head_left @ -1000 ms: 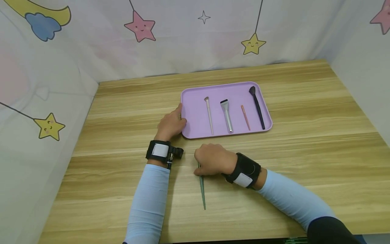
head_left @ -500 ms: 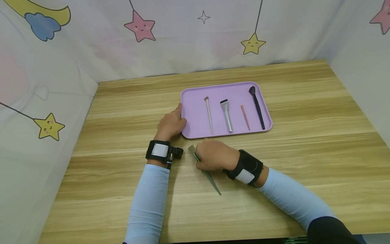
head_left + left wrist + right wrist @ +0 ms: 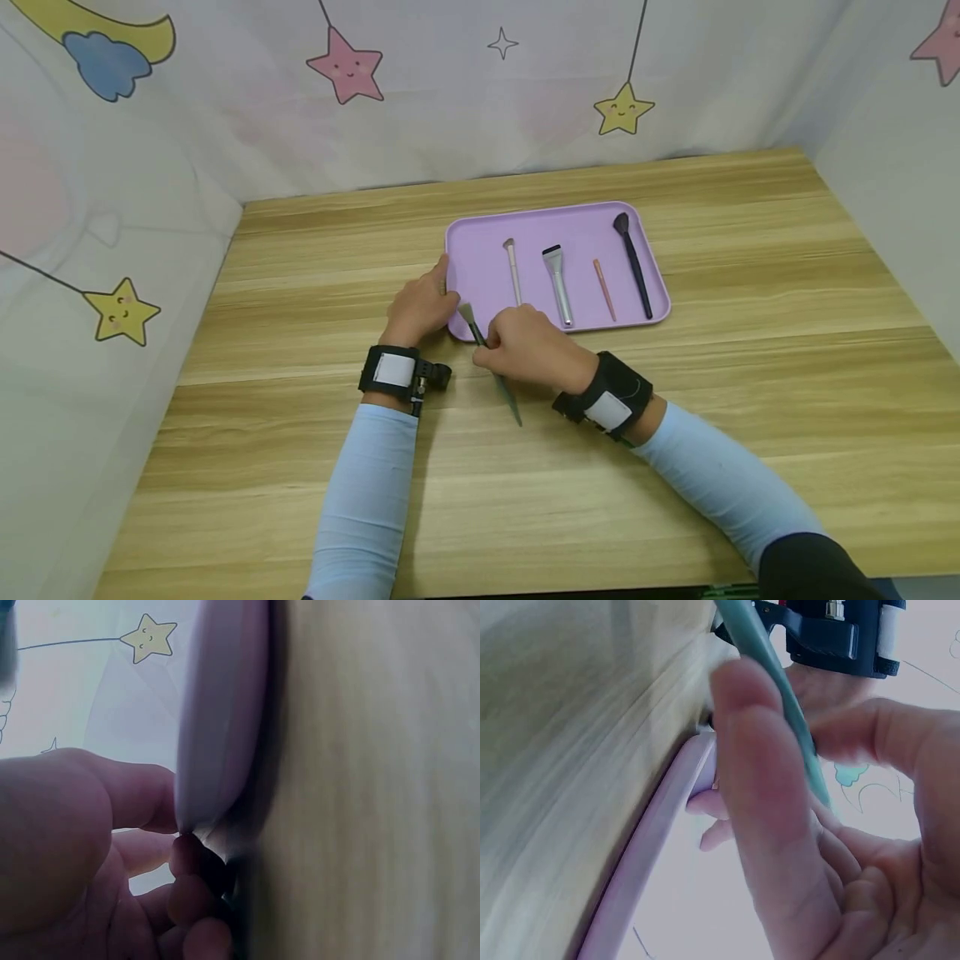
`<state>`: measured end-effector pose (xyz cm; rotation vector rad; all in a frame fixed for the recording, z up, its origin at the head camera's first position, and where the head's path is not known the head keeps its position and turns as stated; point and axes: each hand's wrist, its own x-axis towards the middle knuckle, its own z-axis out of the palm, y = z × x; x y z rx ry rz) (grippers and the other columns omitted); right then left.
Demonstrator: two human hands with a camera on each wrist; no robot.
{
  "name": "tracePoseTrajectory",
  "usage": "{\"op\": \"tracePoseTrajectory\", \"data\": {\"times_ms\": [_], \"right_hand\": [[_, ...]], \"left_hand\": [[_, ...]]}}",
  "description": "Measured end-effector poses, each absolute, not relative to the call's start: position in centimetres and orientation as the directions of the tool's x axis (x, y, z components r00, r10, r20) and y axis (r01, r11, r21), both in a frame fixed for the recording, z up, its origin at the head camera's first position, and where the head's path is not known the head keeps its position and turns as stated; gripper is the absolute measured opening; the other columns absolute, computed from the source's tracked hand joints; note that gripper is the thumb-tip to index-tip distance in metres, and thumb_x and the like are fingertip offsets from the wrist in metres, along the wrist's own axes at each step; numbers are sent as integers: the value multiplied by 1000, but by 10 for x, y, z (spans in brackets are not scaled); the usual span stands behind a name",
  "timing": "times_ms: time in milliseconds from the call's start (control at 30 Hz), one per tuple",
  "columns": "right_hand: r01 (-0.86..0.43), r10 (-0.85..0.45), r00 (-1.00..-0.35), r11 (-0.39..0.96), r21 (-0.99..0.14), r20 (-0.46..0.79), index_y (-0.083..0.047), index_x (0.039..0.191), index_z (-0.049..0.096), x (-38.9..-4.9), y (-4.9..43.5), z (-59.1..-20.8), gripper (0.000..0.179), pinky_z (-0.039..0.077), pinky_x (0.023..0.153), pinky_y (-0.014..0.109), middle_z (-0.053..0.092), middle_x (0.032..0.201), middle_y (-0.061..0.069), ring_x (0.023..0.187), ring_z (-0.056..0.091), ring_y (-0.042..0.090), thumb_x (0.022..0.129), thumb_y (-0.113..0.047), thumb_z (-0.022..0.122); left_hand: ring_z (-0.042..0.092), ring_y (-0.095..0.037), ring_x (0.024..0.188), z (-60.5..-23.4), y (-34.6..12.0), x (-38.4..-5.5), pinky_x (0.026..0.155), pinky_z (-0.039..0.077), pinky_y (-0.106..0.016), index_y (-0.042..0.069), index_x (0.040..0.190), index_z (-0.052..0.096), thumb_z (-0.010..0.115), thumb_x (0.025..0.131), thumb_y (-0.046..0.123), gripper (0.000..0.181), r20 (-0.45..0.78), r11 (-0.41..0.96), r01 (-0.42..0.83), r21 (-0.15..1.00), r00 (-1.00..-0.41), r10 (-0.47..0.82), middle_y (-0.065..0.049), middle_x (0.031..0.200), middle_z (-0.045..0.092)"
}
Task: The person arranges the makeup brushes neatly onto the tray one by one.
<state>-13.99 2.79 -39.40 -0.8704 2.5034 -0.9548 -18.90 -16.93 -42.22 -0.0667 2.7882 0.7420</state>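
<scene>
A purple tray (image 3: 480, 242) lies on the table, and my left hand (image 3: 418, 308) grips its left edge. In the left wrist view, the thumb and fingers meet at the rim of the tray (image 3: 217, 712). My right hand (image 3: 536, 350) pinches the green handle of a makeup brush (image 3: 508, 402) over the tray's front left corner, its bristles pointing away. The right wrist view shows that brush (image 3: 750, 634) between thumb and fingers. On the tray lie a thin pale brush (image 3: 513, 267), partly behind the right hand, a flat silver brush (image 3: 558, 287), a short pink brush (image 3: 604, 292) and a black brush (image 3: 634, 267).
The wooden table (image 3: 712, 467) reaches to a white curtain (image 3: 465, 125) printed with stars, at the back and sides. Each wrist wears a black strap; the left strap (image 3: 390, 371) sits just in front of the tray's left end.
My right hand has raised the green brush, turned its bristles into view and carried it forward to the tray's front edge. The left hand and tray have stayed put.
</scene>
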Motion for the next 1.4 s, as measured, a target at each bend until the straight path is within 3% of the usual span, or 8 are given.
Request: {"op": "tracePoseTrajectory", "data": {"times_ms": [133, 333, 567, 967, 1167, 1400], "right_hand": [[-441, -602, -799, 592, -674, -7, -17, 54, 48, -143, 27, -394, 34, 28, 46, 25, 32, 48, -11, 43, 33, 5, 83, -18, 66], [-418, -562, -827, 627, -658, -10, -9, 78, 67, -147, 27, -396, 12, 40, 54, 30, 55, 58, -4, 51, 50, 11, 83, -19, 69], [-336, -510, -859, 631, -700, -47, -1, 102, 71, -153, 29, -398, 24, 49, 60, 30, 68, 77, 1, 66, 63, 13, 86, -18, 69], [-331, -477, -878, 548, -768, 38, 0, 97, 74, -164, 33, -403, 20, 48, 58, 29, 70, 76, 3, 64, 62, 14, 88, -16, 68], [-309, -460, -887, 539, -784, 33, -2, 92, 75, -167, 34, -405, 19, 49, 57, 29, 70, 75, 3, 64, 63, 13, 87, -19, 70], [-276, -461, -887, 505, -818, 15, -3, 91, 74, -173, 35, -408, 18, 49, 52, 29, 67, 61, -1, 51, 64, 15, 89, -20, 69]], "left_hand": [[50, -28, 73, -422, -169, -189, 57, 35, -36, 18, 163, 20, 47, 96, 31, 73, -249, 873, -103, 476, -968, 22, -14, 150, 47], [53, -31, 79, -422, -169, -189, 59, 36, -37, 18, 163, 21, 47, 96, 31, 73, -245, 870, -104, 481, -969, 20, -15, 150, 48], [55, -33, 85, -424, -169, -189, 62, 38, -38, 18, 163, 23, 48, 94, 28, 74, -232, 868, -98, 488, -972, 20, -16, 148, 50], [55, -35, 99, -424, -169, -189, 73, 45, -44, 18, 162, 23, 49, 94, 28, 74, -225, 876, -86, 475, -974, 27, -15, 152, 46], [56, -34, 95, -424, -169, -189, 67, 41, -40, 18, 163, 22, 49, 94, 29, 74, -233, 876, -95, 473, -972, 21, -14, 151, 47], [56, -33, 85, -423, -168, -189, 61, 38, -37, 19, 163, 22, 48, 95, 29, 74, -242, 876, -103, 472, -970, 17, -14, 146, 51]]}}
